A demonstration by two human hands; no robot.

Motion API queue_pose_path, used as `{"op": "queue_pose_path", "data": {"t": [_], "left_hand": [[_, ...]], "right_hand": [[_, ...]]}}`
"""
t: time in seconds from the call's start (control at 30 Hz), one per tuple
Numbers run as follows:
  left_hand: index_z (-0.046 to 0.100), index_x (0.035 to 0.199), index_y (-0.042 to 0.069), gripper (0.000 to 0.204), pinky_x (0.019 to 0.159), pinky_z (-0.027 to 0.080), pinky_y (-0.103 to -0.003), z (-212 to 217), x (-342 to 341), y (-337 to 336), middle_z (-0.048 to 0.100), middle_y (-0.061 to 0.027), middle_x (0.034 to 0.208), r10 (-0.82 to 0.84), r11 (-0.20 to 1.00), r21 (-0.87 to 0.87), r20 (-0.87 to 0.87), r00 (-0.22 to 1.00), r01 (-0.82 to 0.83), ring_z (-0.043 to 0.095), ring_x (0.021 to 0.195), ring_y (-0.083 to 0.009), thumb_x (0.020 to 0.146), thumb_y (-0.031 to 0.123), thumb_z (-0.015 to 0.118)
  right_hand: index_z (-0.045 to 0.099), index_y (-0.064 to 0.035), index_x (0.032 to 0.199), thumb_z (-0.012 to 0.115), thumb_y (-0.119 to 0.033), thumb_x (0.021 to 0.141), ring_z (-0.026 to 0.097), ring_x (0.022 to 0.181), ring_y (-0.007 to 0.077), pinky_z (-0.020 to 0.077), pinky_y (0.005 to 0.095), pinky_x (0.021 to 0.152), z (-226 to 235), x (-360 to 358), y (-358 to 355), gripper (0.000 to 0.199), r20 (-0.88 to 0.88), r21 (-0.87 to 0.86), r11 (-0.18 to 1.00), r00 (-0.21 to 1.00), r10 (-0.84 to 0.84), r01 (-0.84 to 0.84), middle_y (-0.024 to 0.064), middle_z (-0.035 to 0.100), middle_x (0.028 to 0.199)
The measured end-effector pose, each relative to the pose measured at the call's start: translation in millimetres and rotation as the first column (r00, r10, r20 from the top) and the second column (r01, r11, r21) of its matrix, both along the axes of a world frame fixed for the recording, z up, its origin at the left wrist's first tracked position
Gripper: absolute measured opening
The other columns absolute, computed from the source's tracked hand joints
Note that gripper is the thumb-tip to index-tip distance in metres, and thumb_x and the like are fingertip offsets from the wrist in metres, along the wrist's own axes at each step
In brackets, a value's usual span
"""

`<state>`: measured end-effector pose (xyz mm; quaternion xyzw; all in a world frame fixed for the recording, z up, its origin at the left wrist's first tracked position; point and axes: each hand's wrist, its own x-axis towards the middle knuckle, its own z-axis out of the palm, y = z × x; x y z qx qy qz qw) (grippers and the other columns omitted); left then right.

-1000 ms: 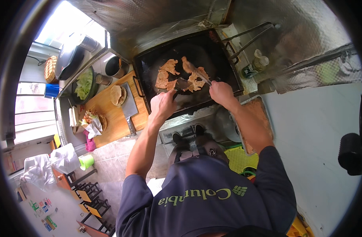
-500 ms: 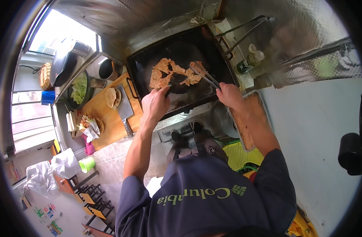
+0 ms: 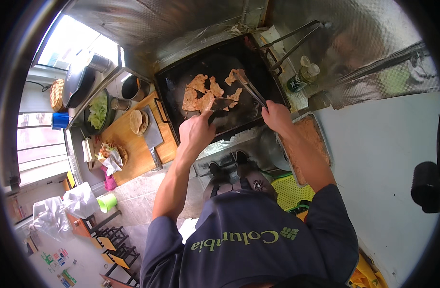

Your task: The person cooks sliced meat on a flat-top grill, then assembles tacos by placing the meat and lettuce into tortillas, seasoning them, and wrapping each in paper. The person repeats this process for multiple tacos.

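Several browned pieces of meat (image 3: 190,100) lie on the left and middle of a black square griddle (image 3: 196,62). My left hand (image 3: 196,133) is closed on a flat, dark-bladed tool (image 3: 223,102), possibly a spatula; its handle is mostly hidden. The blade rests among the meat pieces. In my right hand (image 3: 277,117) is a pair of metal tongs (image 3: 254,93), its tips at a separate scrap of meat (image 3: 232,76) farther back on the griddle.
Left of the griddle, a wooden board (image 3: 129,161) bears a cleaver (image 3: 153,132), flatbreads (image 3: 139,122) and a basket. A lettuce bowl (image 3: 99,113) stands behind. At right are a tray of reddish food (image 3: 306,139), a green bottle (image 3: 304,79) and larger tongs (image 3: 296,45).
The meat has come apart into more separate pieces. My left hand and its blade have moved slightly right and nearer me; the tongs have shifted a little with a scrap at their tips.
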<state>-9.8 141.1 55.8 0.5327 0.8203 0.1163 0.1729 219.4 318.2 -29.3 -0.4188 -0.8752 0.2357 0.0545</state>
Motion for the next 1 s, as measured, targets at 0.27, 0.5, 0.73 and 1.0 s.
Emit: {"op": "queue_pose_path", "data": {"t": [0.27,0.5,0.73,1.0], "left_hand": [[0.070,0.122,0.012,0.042,0.074,0.055,-0.046,1.5,-2.1,0.3,0.071,-0.0208,0.086,-0.157,0.974,-0.170,-0.041,0.987,0.148,0.070,0.085,-0.0366,0.082,0.022,0.069],[0.070,0.121,0.014,0.040,0.077,0.055,-0.046,-14.5,-30.7,3.9,0.071,-0.0192,0.089,0.052,0.999,0.019,-0.135,0.989,-0.050,0.070,0.087,-0.0371,0.082,0.017,0.065],[0.070,0.124,0.015,0.041,0.072,0.056,-0.045,-22.4,-47.8,29.6,0.070,-0.0228,0.096,0.105,0.992,0.093,-0.171,0.980,-0.090,0.071,0.085,-0.0382,0.084,0.012,0.062],[0.069,0.127,0.020,0.042,0.077,0.055,-0.046,-29.4,-44.6,27.0,0.069,-0.0208,0.097,0.143,0.989,0.053,-0.136,0.980,-0.137,0.069,0.089,-0.0385,0.085,0.018,0.064]], "right_hand": [[0.058,0.0003,0.090,0.059,-0.024,0.095,0.065,0.072,0.0453,0.0514,0.0543,0.066,-23.5,24.4,-25.7,0.025,0.067,0.030,0.999,0.998,0.013,-0.015,0.0243,0.065,0.074],[0.061,-0.0006,0.088,0.059,-0.024,0.092,0.066,0.076,0.0456,0.0533,0.0548,0.072,-4.3,-12.0,-23.2,0.024,-0.066,-0.062,0.996,0.996,0.065,-0.069,0.0250,0.067,0.077],[0.064,-0.0004,0.088,0.058,-0.024,0.091,0.066,0.078,0.0456,0.0533,0.0551,0.072,-4.1,-32.6,1.5,0.024,-0.062,-0.022,1.000,0.998,0.003,-0.004,0.0243,0.068,0.080],[0.065,0.0001,0.090,0.057,-0.024,0.092,0.067,0.080,0.0455,0.0536,0.0550,0.074,3.8,-16.1,3.9,0.026,0.039,-0.052,0.997,0.998,0.052,-0.050,0.0249,0.069,0.082]]}}
